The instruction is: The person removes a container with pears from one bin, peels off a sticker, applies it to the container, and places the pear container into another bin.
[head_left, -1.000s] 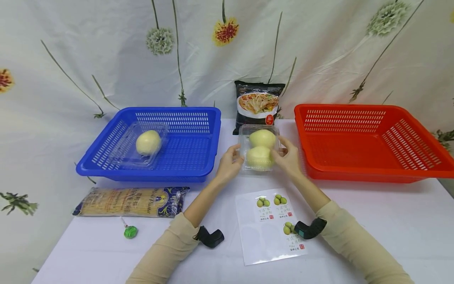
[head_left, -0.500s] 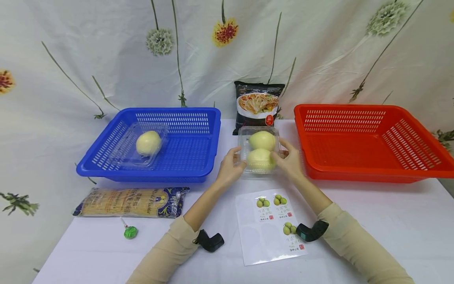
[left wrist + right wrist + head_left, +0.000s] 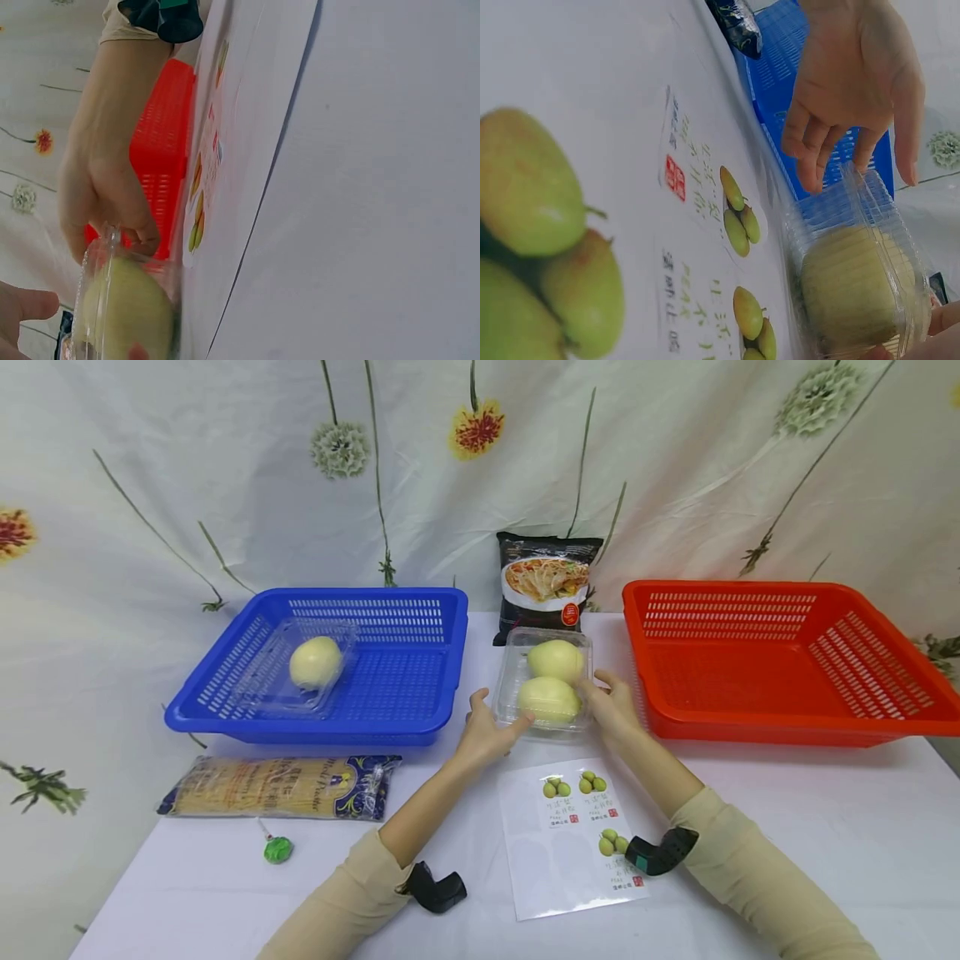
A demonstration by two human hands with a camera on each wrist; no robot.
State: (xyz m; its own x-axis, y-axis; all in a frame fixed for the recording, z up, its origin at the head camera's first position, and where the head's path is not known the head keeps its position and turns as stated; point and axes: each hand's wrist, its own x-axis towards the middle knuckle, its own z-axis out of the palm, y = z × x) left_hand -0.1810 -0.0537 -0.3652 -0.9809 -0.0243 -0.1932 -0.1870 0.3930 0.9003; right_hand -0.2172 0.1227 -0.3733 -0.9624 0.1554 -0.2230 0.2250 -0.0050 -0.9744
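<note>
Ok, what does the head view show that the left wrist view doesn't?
Only the head view shows the blue basket, the noodle packet, the green lollipop and the black bag. Only the left wrist view shows the clear box's underside close up. Both show the clear box of pears, the red basket, the sticker sheet and the right hand.

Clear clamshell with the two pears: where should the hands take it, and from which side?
Take the clear clamshell by its two long side walls, one hand per side, as the left hand and right hand sit now. The pears lie in a row front to back, so the narrow width probably suits a side hold best.
</note>
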